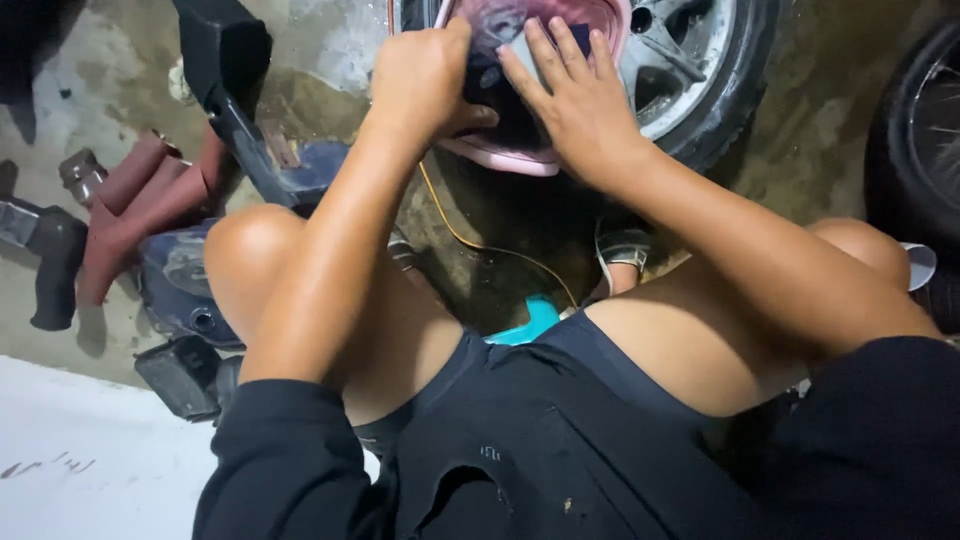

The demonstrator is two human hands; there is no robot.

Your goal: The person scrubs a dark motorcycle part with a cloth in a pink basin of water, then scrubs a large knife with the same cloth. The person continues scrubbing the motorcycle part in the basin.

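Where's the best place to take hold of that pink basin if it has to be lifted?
Probably the basin's near rim, from the person's side. That curved pink edge is the only bare part: the left hand and right hand fill the inside with a dark cloth, and the wheel crowds the far side.

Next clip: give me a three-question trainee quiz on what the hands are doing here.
1. True or false: both hands are at the pink basin.
2. What does the left hand grip? A) a dark cloth B) a wrench C) the yellow cord
3. What stands just behind the basin, at the top right?

Key:
1. True: the right hand lies flat over the dark cloth in the basin, and the left hand is closed on that cloth.
2. A
3. A wheel with a silver rim.
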